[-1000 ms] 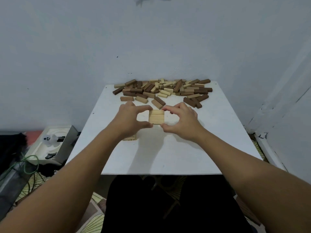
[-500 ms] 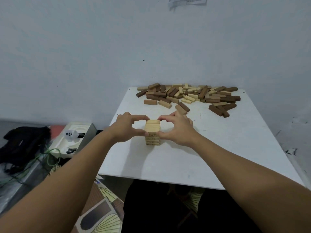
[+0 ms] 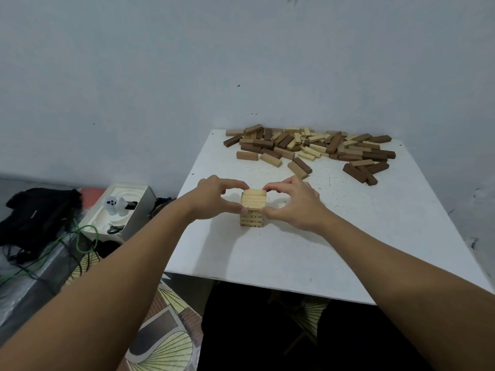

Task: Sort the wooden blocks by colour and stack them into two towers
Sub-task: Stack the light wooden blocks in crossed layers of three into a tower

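A short tower of light wooden blocks (image 3: 252,210) stands near the middle of the white table (image 3: 308,253). My left hand (image 3: 214,198) pinches the top layer of light blocks from the left, thumb low and index finger over the far edge. My right hand (image 3: 292,204) pinches the same layer from the right. A loose pile of mixed dark and light blocks (image 3: 308,145) lies along the table's far edge by the wall, with a few dark blocks (image 3: 360,172) strayed to the right.
The table stands against a pale wall. On the floor to the left lie a white box with small items (image 3: 120,210), a black bag (image 3: 37,212) and green cable (image 3: 80,236). A patterned mat (image 3: 163,341) lies below the table's front edge.
Both hands have brought the layer of light blocks down onto the tower and still grip it. The camera has turned left, so the table sits further right in view.
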Motion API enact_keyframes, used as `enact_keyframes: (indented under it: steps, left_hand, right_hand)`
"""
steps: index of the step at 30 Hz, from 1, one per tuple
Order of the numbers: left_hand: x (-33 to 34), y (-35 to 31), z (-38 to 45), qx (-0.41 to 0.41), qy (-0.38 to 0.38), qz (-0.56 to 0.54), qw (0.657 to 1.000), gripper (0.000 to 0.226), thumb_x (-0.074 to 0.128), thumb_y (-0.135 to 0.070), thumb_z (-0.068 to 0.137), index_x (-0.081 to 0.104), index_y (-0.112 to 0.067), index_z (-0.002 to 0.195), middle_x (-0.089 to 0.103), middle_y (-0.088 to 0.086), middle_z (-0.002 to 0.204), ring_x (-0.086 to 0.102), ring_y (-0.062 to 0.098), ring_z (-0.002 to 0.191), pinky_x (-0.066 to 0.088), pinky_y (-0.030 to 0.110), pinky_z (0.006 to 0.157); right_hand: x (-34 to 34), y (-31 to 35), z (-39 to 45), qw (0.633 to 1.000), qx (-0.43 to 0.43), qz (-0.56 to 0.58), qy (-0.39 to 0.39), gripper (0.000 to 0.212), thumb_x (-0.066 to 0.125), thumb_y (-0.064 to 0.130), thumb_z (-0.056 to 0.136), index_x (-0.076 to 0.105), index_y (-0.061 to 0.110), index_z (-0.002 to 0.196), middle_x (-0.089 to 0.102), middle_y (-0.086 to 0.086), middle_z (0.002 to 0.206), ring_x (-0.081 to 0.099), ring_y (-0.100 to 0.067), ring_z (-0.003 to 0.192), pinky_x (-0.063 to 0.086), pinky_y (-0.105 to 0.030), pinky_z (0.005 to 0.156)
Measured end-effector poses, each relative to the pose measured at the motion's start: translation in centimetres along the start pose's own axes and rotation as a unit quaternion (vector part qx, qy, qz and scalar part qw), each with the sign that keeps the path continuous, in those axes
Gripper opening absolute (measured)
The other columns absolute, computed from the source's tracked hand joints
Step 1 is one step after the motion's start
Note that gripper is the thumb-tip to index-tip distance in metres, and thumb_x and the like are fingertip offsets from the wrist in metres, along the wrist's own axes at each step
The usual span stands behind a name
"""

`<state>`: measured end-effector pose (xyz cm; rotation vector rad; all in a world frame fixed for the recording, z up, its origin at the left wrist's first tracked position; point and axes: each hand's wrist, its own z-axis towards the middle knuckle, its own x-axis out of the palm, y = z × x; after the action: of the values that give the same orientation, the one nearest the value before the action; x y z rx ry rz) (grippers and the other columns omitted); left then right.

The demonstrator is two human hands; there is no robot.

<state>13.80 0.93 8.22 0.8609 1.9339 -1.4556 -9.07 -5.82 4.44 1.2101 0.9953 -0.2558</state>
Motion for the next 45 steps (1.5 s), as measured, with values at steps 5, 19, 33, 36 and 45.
enact_keyframes:
  steps: [5,19,33,36,45]
  left_hand:
    - [0.2,0.3,0.0,0.0,-0.003,-0.011,1.0,0.048,0.087,-0.045,0.081,0.063,-0.057,0.121,0.052,-0.004,0.13,0.045,0.019,0.126,0.044,0.047,0.105]
    - [0.3,0.5,0.1,-0.007,-0.008,-0.01,1.0,0.059,0.086,-0.042,0.082,0.062,-0.048,0.136,0.05,-0.014,0.111,0.046,0.018,0.124,0.045,0.047,0.106]
    - [0.5,1.2,-0.6,-0.039,-0.003,-0.111,0.993,0.079,0.089,-0.035,0.08,0.049,-0.049,0.148,0.052,-0.003,0.127,0.046,0.02,0.121,0.039,0.035,0.097]
    - [0.7,1.5,-0.8,-0.038,-0.015,-0.133,0.99,0.077,0.09,-0.035,0.079,0.053,-0.048,0.145,0.053,-0.005,0.124,0.049,0.016,0.112,0.04,0.034,0.094]
    - [1.1,1.7,-0.7,-0.03,-0.037,-0.145,0.988,0.067,0.089,-0.036,0.08,0.059,-0.045,0.139,0.054,-0.005,0.122,0.048,0.017,0.109,0.041,0.03,0.087]
  right_hand:
    - [0.1,-0.1,0.1,1.0,-0.001,-0.002,0.005,0.047,0.078,0.061,0.077,0.063,0.054,0.122,0.045,0.011,0.118,0.039,-0.013,0.118,0.028,-0.042,0.108]
    - [0.1,-0.1,0.5,1.0,-0.001,-0.008,0.021,0.049,0.077,0.064,0.077,0.06,0.056,0.123,0.045,0.01,0.119,0.035,-0.012,0.118,0.03,-0.044,0.108]
    - [0.3,-0.6,0.1,1.0,0.001,0.019,0.025,0.073,0.069,0.075,0.069,0.051,0.054,0.137,0.046,0.012,0.121,0.039,-0.014,0.121,0.035,-0.049,0.108]
    - [0.5,-0.7,0.0,0.999,0.002,0.033,0.023,0.077,0.059,0.085,0.057,0.053,0.058,0.128,0.046,0.014,0.119,0.041,-0.012,0.12,0.038,-0.05,0.108]
    - [0.3,-0.8,0.3,0.999,-0.009,0.04,0.025,0.062,0.072,0.073,0.068,0.058,0.055,0.125,0.044,0.016,0.118,0.041,-0.014,0.121,0.038,-0.05,0.108]
